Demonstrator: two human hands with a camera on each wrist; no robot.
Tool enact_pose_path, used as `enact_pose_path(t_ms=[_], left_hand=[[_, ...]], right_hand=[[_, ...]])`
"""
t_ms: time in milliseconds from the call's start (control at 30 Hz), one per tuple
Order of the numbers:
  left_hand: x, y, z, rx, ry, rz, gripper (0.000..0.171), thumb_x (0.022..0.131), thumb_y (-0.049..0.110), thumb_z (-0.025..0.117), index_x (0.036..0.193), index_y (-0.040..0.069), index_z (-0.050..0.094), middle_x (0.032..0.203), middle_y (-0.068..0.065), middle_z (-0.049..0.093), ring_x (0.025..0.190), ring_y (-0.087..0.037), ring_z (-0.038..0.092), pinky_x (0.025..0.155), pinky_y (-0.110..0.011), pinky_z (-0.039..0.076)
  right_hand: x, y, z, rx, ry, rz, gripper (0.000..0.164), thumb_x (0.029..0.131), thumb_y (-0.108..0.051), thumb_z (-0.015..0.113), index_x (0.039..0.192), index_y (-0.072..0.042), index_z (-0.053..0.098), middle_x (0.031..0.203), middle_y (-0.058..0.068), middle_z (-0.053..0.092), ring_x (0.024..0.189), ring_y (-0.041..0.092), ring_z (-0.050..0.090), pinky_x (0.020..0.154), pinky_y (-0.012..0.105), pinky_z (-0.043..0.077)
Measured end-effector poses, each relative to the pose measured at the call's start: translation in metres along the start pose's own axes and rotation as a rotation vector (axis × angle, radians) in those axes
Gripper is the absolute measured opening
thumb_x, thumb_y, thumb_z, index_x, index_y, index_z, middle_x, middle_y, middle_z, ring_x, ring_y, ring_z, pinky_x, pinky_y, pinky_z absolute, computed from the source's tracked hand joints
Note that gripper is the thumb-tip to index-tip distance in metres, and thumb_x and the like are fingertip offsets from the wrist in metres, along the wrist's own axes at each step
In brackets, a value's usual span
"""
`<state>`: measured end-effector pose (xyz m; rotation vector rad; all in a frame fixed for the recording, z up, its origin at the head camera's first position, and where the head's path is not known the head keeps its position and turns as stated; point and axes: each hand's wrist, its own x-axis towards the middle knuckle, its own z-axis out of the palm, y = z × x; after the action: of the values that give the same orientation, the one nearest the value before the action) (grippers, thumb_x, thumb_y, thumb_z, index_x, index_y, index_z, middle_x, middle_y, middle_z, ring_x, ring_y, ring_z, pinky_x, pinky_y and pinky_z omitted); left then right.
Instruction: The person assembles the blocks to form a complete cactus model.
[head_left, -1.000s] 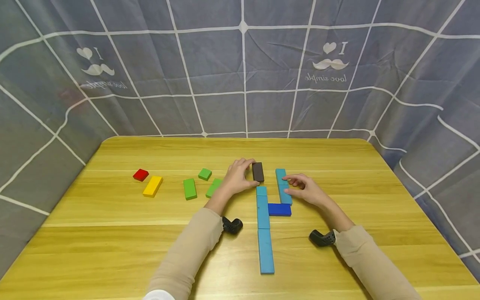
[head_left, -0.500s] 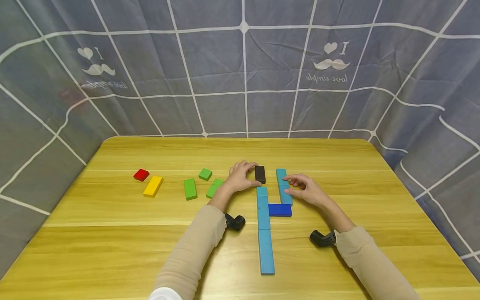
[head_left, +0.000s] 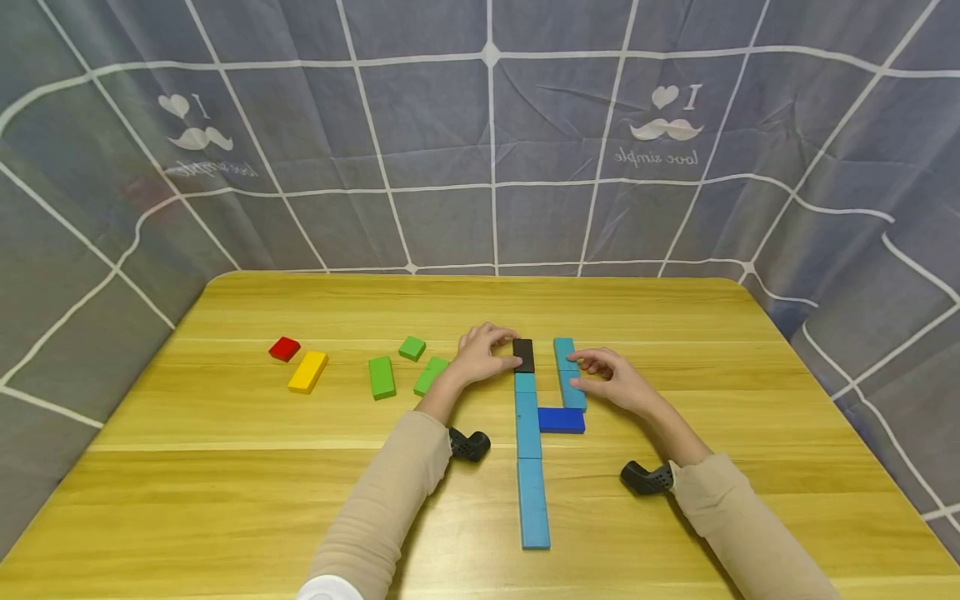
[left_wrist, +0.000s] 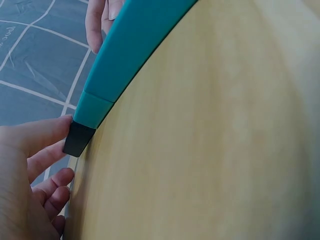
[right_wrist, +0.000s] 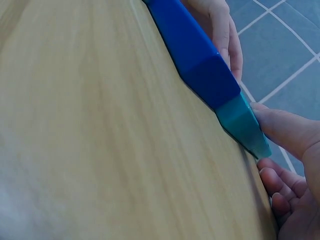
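Note:
In the head view, a black block (head_left: 523, 357) lies at the far end of a column of light blue blocks (head_left: 528, 425). My left hand (head_left: 480, 353) pinches it between thumb and index finger. That grip also shows in the left wrist view, where the black block (left_wrist: 79, 139) meets the light blue one. A dark blue block (head_left: 561, 420) juts right from the column. From its right end, two light blue blocks (head_left: 564, 354) run away from me. My right hand (head_left: 611, 379) touches their right side with thumb and index fingertips, other fingers loosely bent.
To the left lie several green blocks (head_left: 382, 378), a yellow block (head_left: 307, 372) and a red block (head_left: 284, 348). All rest on the wooden table (head_left: 225, 500). A grey curtain (head_left: 420, 125) with white lines hangs behind the table and along both sides.
My left hand has drawn the black block toward me and slightly right; its gap to the light blue column has closed. My right hand has stayed at the two light blue blocks.

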<state>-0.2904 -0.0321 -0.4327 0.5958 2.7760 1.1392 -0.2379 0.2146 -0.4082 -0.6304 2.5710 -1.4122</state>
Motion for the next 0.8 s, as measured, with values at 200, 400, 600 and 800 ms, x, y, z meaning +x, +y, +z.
enact_pose_path(t_ms=[200, 400, 600, 800], left_hand=[[-0.0003, 0.0003, 0.0001, -0.017, 0.001, 0.005, 0.041, 0.081, 0.029, 0.067, 0.119, 0.016, 0.059, 0.104, -0.005, 0.051, 0.098, -0.022, 0.041, 0.093, -0.042, 0.023], [-0.0005, 0.0005, -0.0004, -0.011, -0.004, 0.009, 0.043, 0.081, 0.03, 0.068, 0.12, 0.016, 0.059, 0.105, -0.005, 0.051, 0.099, -0.022, 0.041, 0.094, -0.042, 0.023], [-0.0012, 0.0013, -0.0014, -0.044, 0.003, 0.026, 0.044, 0.082, 0.029, 0.067, 0.122, 0.015, 0.057, 0.106, -0.006, 0.051, 0.099, -0.024, 0.042, 0.096, -0.044, 0.022], [-0.0051, 0.0034, -0.005, -0.161, 0.081, 0.053, 0.045, 0.081, 0.02, 0.069, 0.123, 0.008, 0.056, 0.103, -0.01, 0.052, 0.096, -0.026, 0.043, 0.094, -0.048, 0.023]], right_hand=[[-0.0004, -0.0003, -0.0018, -0.012, -0.001, 0.003, 0.039, 0.084, -0.002, 0.063, 0.119, 0.009, 0.053, 0.102, 0.024, 0.049, 0.09, 0.034, 0.043, 0.076, 0.032, 0.036], [-0.0007, -0.0019, -0.0029, -0.015, 0.001, 0.005, 0.039, 0.084, -0.003, 0.063, 0.119, 0.009, 0.053, 0.102, 0.024, 0.049, 0.089, 0.033, 0.043, 0.075, 0.031, 0.036], [-0.0005, -0.0031, -0.0034, -0.017, 0.005, 0.004, 0.039, 0.084, -0.002, 0.063, 0.119, 0.009, 0.053, 0.102, 0.025, 0.049, 0.089, 0.034, 0.043, 0.075, 0.032, 0.036], [-0.0011, -0.0057, -0.0028, -0.02, 0.001, 0.011, 0.038, 0.084, -0.002, 0.062, 0.12, 0.01, 0.053, 0.103, 0.026, 0.05, 0.091, 0.034, 0.044, 0.076, 0.032, 0.036]])
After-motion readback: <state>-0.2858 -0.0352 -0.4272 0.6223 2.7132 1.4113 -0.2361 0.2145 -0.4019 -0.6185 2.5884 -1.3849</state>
